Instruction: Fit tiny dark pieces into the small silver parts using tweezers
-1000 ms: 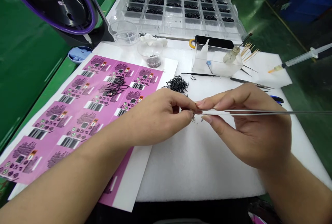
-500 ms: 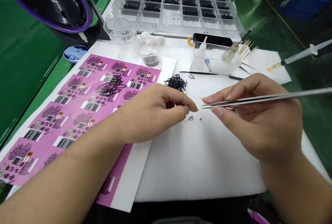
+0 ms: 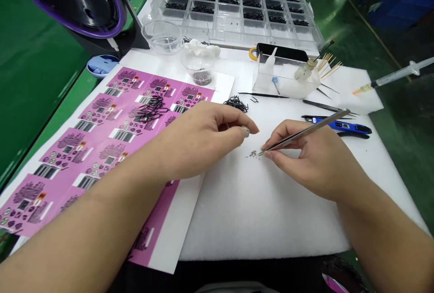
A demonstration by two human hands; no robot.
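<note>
My right hand [image 3: 301,153] is closed around metal tweezers [image 3: 305,131]. Their tips touch down at the edge of a small heap of tiny grey bits [image 3: 252,153] on the white foam sheet. My left hand [image 3: 206,141] hovers just left of them, its fingers curled and thumb bent in toward them. Whatever lies between those fingertips is too small or hidden to make out. Behind the left fingers is a pile of black bent wire-like pieces [image 3: 237,103], partly covered by the hand. More black pieces [image 3: 153,108] lie on a pink printed label sheet [image 3: 98,116] under my left forearm.
A compartment box [image 3: 233,28] of black pieces spans the back. In front stand clear cups [image 3: 162,40], a clear bin [image 3: 288,80] with a glass bottle [image 3: 306,69], and toothpicks [image 3: 328,66]. Blue-handled pliers [image 3: 352,125] and a syringe [image 3: 389,78] lie right. A purple-rimmed fan [image 3: 115,8] stands left.
My right hand has moved down and slightly left, tilting the tweezers more steeply, their tips now at the tiny bits. Pliers behind it have come into sight. My left hand has barely moved.
</note>
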